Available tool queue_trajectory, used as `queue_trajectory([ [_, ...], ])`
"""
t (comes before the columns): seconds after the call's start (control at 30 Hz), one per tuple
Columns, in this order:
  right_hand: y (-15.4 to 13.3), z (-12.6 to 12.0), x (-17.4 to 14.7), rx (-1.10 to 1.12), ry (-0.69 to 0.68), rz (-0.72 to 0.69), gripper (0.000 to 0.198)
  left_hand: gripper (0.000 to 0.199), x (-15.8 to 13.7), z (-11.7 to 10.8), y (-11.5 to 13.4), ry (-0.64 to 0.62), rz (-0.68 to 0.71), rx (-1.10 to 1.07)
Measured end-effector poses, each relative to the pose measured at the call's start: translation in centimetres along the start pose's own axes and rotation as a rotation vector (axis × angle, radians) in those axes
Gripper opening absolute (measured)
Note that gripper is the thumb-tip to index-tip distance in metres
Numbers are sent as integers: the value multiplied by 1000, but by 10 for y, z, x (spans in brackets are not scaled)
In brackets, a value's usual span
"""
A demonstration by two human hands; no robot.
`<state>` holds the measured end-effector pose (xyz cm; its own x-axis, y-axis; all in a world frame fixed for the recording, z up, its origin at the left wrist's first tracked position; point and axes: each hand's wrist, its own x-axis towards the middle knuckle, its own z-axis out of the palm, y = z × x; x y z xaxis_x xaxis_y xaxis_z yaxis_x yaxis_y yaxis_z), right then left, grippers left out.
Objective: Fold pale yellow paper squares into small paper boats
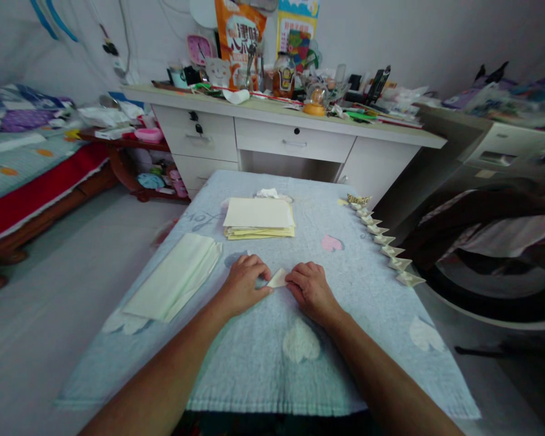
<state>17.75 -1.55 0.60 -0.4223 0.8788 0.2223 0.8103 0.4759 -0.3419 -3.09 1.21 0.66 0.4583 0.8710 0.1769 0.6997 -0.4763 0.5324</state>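
Observation:
A small folded piece of white paper (278, 278) lies between my hands, low over the cloth-covered table (263, 363). My left hand (246, 281) pinches its left corner between thumb and forefinger. On the other side, the bent fingers of my right hand (312, 289) press together on the right corner and hide it. Beyond my hands sits a stack of cream paper sheets (260, 213). Left of my left hand rests a pile of pale folded sheets (175, 275). Several small folded paper boats (392, 251) run in a row along the table's right edge.
A white desk (295, 136) crowded with jars and bags stands behind the table. To the right is a washing machine (495, 181) with cloth hanging at its door. A bed (36, 163) and a low brown shelf (127, 145) are at the left. Crumpled white tissue (267, 193) lies behind the stack.

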Motion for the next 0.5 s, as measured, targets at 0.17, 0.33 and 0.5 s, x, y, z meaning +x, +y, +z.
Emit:
queue_trajectory([
  [0.17, -2, -1, 1, -14, -3, 0, 10, 15, 0, 4, -3, -3, 10, 47],
  [0.33, -1, 1, 2, -38, 5, -19, 11, 25, 0, 5, -2, 13, 18, 57],
  [0.5, 1, 2, 3, -34, 52, -40, 18, 25, 1, 4, 4, 45, -30, -75],
])
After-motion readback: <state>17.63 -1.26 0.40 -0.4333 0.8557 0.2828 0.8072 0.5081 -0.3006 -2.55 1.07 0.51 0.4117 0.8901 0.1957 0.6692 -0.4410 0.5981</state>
